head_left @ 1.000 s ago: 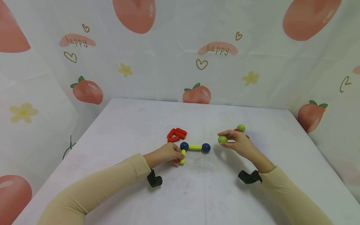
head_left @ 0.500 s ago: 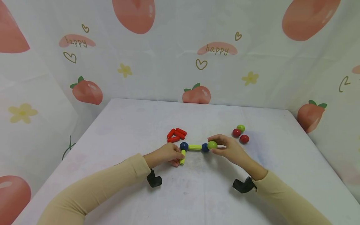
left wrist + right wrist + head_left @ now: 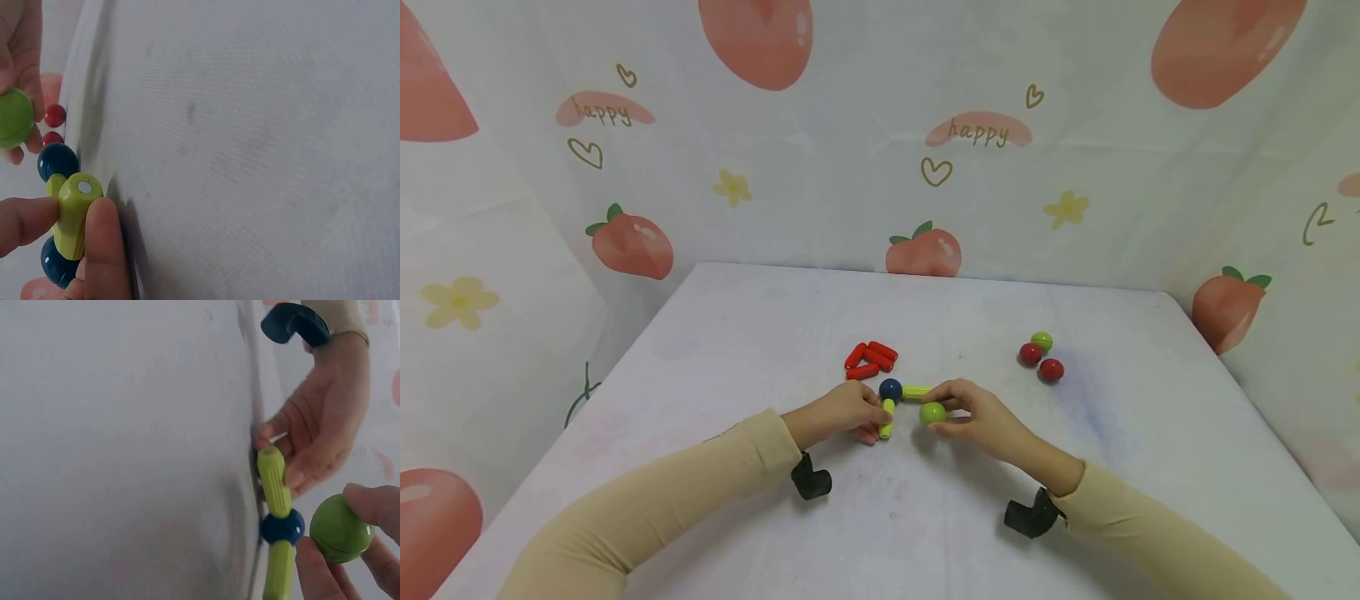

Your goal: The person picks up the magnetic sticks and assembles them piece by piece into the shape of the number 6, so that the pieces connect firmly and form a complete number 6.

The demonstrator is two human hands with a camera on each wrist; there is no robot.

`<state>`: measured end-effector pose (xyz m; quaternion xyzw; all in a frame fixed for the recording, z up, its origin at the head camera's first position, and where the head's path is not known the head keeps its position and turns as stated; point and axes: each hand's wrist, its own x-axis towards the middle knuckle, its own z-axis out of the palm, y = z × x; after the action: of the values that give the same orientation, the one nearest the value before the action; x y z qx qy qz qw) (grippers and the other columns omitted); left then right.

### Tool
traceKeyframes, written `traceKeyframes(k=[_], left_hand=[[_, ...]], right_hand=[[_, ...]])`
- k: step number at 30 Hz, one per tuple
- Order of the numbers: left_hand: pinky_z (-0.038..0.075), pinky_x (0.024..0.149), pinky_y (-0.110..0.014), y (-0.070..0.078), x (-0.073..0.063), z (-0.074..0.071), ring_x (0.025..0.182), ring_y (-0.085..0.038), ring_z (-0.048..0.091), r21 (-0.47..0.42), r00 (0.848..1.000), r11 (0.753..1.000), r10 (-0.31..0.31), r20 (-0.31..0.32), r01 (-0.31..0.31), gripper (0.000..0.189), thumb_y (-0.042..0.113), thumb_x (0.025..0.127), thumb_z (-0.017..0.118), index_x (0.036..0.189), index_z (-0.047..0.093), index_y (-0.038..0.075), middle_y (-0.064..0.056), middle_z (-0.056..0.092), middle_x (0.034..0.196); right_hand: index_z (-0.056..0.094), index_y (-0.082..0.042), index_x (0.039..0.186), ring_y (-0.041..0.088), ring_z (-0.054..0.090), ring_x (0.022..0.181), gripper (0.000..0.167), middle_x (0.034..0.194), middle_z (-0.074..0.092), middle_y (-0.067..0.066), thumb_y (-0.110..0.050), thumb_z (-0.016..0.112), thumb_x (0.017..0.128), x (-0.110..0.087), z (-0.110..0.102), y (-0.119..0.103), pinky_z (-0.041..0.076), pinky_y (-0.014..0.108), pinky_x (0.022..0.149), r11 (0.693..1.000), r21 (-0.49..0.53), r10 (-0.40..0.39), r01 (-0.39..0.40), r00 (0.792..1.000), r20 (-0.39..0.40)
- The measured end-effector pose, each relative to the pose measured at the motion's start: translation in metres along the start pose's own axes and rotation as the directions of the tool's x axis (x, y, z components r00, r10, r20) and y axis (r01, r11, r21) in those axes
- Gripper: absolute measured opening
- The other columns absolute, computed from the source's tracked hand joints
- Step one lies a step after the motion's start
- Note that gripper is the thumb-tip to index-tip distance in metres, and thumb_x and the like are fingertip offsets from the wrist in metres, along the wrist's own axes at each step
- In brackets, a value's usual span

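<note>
In the head view my left hand (image 3: 842, 410) pinches a yellow-green toy rod (image 3: 887, 419) between thumb and finger. A small pale disc shows in its near end in the left wrist view. Its far end meets a blue ball (image 3: 891, 389), from which a second yellow-green rod (image 3: 916, 392) runs right. Another blue ball (image 3: 57, 161) on that rod is hidden by my right hand in the head view. My right hand (image 3: 988, 422) holds a green ball (image 3: 933, 413) by the fingertips, just right of the pinched rod and apart from it.
Several red rods (image 3: 872, 360) lie in a group behind the joined pieces. At the back right, two red balls (image 3: 1051, 371) rest beside a ridged green ball (image 3: 1042, 340). A patterned cloth (image 3: 820, 200) hangs behind the white table (image 3: 775, 317).
My right hand has carried the green ball left and toward me, past the right blue ball to near the pinched rod. The left hand keeps its hold in place.
</note>
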<state>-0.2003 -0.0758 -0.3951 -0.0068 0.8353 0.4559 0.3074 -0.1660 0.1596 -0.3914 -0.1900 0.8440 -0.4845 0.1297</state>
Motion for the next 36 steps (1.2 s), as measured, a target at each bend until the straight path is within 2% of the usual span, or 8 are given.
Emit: traceKeyframes(k=[8,13,20,27,31,36], left_hand=[[0.055,0.059,-0.016,-0.001,0.003,-0.001,0.055,-0.007,0.063,0.019,1.000,1.000,-0.005,-0.003,0.005,0.017,0.016,0.095,0.072,0.100,0.066,0.001,-0.005,0.067,0.078],[0.056,0.060,-0.016,-0.001,0.002,-0.001,0.055,-0.007,0.063,0.024,1.000,1.000,0.007,0.004,-0.007,0.017,0.017,0.095,0.072,0.099,0.066,0.001,-0.005,0.066,0.077],[0.056,0.060,-0.016,-0.001,0.001,-0.002,0.055,-0.007,0.063,0.013,1.000,1.000,0.023,0.020,-0.024,0.015,0.015,0.096,0.070,0.097,0.066,0.001,-0.004,0.065,0.074],[0.056,0.061,-0.016,-0.001,0.000,-0.003,0.056,-0.007,0.063,0.021,0.999,0.999,0.034,0.028,-0.034,0.015,0.016,0.095,0.070,0.096,0.068,0.001,-0.004,0.065,0.073],[0.056,0.060,-0.016,0.001,-0.002,-0.003,0.056,-0.007,0.063,0.010,0.999,0.999,0.037,0.037,-0.037,0.014,0.014,0.095,0.070,0.097,0.067,0.001,-0.003,0.064,0.073],[0.056,0.061,-0.016,0.001,-0.004,-0.005,0.057,-0.006,0.062,0.024,0.998,0.999,0.046,0.045,-0.047,0.015,0.015,0.096,0.069,0.098,0.067,0.000,-0.003,0.064,0.073]], right_hand=[[0.065,0.001,0.120,0.032,0.066,0.112,0.035,0.125,0.065,0.020,-0.006,0.078,0.088,0.002,0.015,-0.004,0.060,0.038,0.091,1.000,-0.014,-0.016,0.017,0.996,0.084],[0.065,-0.001,0.120,0.029,0.067,0.110,0.036,0.124,0.067,0.017,-0.009,0.079,0.088,0.005,0.024,-0.004,0.061,0.036,0.090,0.999,-0.032,0.013,-0.009,0.995,0.102],[0.065,0.001,0.117,0.027,0.069,0.109,0.034,0.121,0.068,0.018,-0.009,0.079,0.088,0.009,0.035,-0.003,0.060,0.032,0.091,1.000,0.004,-0.007,0.007,0.990,0.138],[0.065,0.003,0.115,0.021,0.070,0.101,0.032,0.118,0.067,0.020,-0.004,0.079,0.087,0.011,0.043,-0.003,0.060,0.025,0.086,0.998,0.063,-0.026,0.017,0.989,0.145],[0.066,0.003,0.114,0.016,0.070,0.095,0.030,0.112,0.069,0.019,-0.004,0.079,0.087,0.013,0.045,-0.002,0.059,0.022,0.083,0.998,0.051,-0.037,0.030,0.989,0.147],[0.068,0.002,0.112,0.017,0.070,0.096,0.029,0.110,0.071,0.018,-0.005,0.079,0.087,0.015,0.047,-0.001,0.059,0.025,0.087,0.998,0.028,-0.062,0.059,0.987,0.149]])
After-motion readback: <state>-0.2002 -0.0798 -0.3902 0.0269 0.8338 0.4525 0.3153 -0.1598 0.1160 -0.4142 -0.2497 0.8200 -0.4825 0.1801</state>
